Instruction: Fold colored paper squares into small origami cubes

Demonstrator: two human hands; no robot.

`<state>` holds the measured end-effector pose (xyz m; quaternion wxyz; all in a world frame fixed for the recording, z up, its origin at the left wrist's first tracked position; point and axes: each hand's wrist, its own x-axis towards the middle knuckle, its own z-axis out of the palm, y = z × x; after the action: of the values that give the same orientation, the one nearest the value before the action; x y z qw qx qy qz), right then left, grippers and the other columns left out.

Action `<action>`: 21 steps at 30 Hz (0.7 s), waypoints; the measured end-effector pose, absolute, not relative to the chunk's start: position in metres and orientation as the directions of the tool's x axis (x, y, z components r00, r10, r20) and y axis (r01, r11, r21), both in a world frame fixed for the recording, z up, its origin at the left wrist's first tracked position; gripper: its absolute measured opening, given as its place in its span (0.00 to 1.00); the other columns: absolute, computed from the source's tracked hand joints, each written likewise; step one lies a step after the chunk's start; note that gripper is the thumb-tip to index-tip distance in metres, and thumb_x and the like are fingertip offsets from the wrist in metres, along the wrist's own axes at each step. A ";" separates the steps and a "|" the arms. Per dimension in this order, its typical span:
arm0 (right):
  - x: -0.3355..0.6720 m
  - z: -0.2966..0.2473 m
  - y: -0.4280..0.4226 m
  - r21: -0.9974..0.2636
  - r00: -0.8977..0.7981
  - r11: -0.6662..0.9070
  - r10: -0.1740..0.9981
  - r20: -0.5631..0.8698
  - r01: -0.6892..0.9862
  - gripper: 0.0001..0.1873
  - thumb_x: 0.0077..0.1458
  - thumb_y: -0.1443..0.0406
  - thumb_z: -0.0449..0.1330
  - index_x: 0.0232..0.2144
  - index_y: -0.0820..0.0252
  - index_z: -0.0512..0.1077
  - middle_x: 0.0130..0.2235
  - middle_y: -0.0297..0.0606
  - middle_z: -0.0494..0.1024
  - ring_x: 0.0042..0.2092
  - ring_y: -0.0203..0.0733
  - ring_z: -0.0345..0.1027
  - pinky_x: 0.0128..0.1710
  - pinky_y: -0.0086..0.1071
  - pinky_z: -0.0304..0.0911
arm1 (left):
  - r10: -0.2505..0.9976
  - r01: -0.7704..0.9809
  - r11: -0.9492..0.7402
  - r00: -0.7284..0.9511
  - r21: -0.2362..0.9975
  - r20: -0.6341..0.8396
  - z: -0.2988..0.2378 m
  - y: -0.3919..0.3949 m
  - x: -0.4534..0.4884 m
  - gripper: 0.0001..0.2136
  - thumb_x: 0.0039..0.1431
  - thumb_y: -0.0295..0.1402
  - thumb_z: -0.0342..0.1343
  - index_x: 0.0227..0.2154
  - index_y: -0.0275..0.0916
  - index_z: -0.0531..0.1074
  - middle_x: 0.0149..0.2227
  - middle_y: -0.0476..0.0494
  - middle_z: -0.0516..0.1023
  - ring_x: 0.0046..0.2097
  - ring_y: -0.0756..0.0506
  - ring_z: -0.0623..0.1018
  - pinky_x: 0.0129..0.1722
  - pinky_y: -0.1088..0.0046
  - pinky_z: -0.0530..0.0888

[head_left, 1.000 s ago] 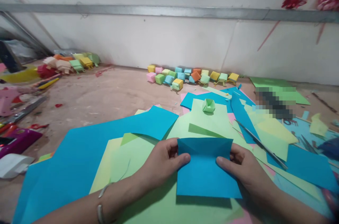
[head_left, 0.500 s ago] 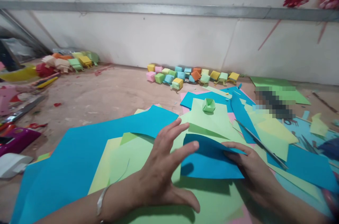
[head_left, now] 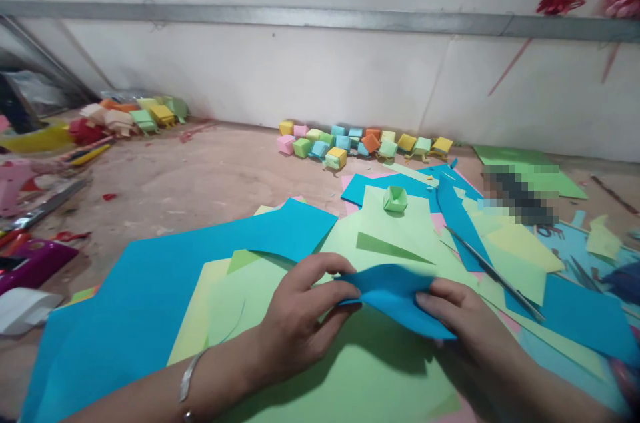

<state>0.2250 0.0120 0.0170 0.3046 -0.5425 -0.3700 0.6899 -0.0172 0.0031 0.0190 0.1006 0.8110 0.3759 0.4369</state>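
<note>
A small piece of blue paper (head_left: 390, 286) is held bent between my two hands, raised over light green sheets (head_left: 370, 370). My left hand (head_left: 305, 310) pinches its left edge between thumb and fingers. At the right edge, my right hand (head_left: 465, 316) grips it with the thumb hidden or partly beneath. Just beyond the paper lies a dark green strip (head_left: 393, 248). A little folded green paper box (head_left: 395, 199) sits farther back on the light green sheets.
Large blue sheets (head_left: 165, 283) spread to the left. Scissors (head_left: 495, 273) lie on paper at the right. Several coloured paper cubes (head_left: 343, 142) line the wall, with more paper figures (head_left: 145, 118) at the back left. A purple tool (head_left: 37, 263) and a white object (head_left: 27, 310) are at far left.
My left hand, spread open before, has closed on the left edge of the blue paper. The paper has tilted and now curves between both hands.
</note>
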 end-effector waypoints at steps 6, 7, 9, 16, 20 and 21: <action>0.247 0.003 0.005 -0.982 -0.393 0.095 0.919 0.025 0.160 0.53 0.42 0.39 0.65 0.66 0.44 0.54 0.64 0.44 0.62 0.59 0.59 0.61 0.53 0.46 0.65 | 0.765 0.515 -0.618 0.221 0.594 0.605 0.021 0.006 -0.016 0.06 0.56 0.21 0.58 0.32 0.37 0.75 0.34 0.44 0.78 0.35 0.50 0.79 0.35 0.79 0.76; 0.248 0.001 0.004 -0.967 -0.395 0.165 0.916 0.077 0.192 0.55 0.40 0.40 0.67 0.66 0.43 0.52 0.64 0.44 0.61 0.59 0.59 0.61 0.53 0.45 0.65 | 0.772 0.515 -0.609 0.210 0.604 0.600 0.021 0.006 -0.016 0.06 0.56 0.21 0.58 0.31 0.38 0.75 0.34 0.45 0.78 0.35 0.50 0.79 0.35 0.80 0.76; 0.246 0.000 0.003 -0.938 -0.336 0.239 0.930 0.147 0.251 0.50 0.43 0.45 0.69 0.65 0.44 0.55 0.59 0.44 0.68 0.54 0.54 0.67 0.50 0.42 0.69 | 0.778 0.507 -0.602 0.200 0.617 0.595 0.021 0.007 -0.015 0.06 0.55 0.20 0.58 0.31 0.38 0.75 0.33 0.45 0.79 0.35 0.50 0.79 0.35 0.80 0.76; 0.234 0.014 0.011 -0.867 -0.181 0.253 0.965 0.191 0.430 0.08 0.56 0.59 0.62 0.38 0.52 0.77 0.36 0.39 0.80 0.36 0.44 0.74 0.35 0.33 0.71 | 0.807 0.472 -0.584 0.251 0.660 0.534 0.020 0.000 -0.009 0.06 0.56 0.21 0.56 0.32 0.39 0.73 0.31 0.46 0.79 0.33 0.49 0.79 0.33 0.77 0.76; 0.235 0.019 0.013 -0.818 -0.206 0.301 0.952 0.227 0.490 0.06 0.56 0.60 0.62 0.33 0.53 0.77 0.34 0.37 0.80 0.35 0.43 0.74 0.35 0.32 0.70 | 0.851 0.535 -0.517 0.243 0.668 0.465 0.016 -0.002 -0.010 0.09 0.57 0.25 0.57 0.42 0.39 0.73 0.35 0.44 0.81 0.33 0.47 0.79 0.34 0.74 0.76; 0.235 0.019 0.013 -0.815 -0.211 0.310 0.949 0.234 0.490 0.05 0.56 0.61 0.61 0.34 0.53 0.77 0.34 0.37 0.80 0.35 0.43 0.74 0.35 0.32 0.70 | 0.857 0.538 -0.512 0.262 0.669 0.444 0.016 -0.002 -0.011 0.08 0.58 0.27 0.57 0.42 0.39 0.74 0.35 0.44 0.81 0.34 0.47 0.79 0.33 0.74 0.76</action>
<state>0.2350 0.0134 0.0191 0.3769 -0.5024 -0.7162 0.3043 -0.0108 -0.0021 0.0159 0.1967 0.7697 0.4530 0.4045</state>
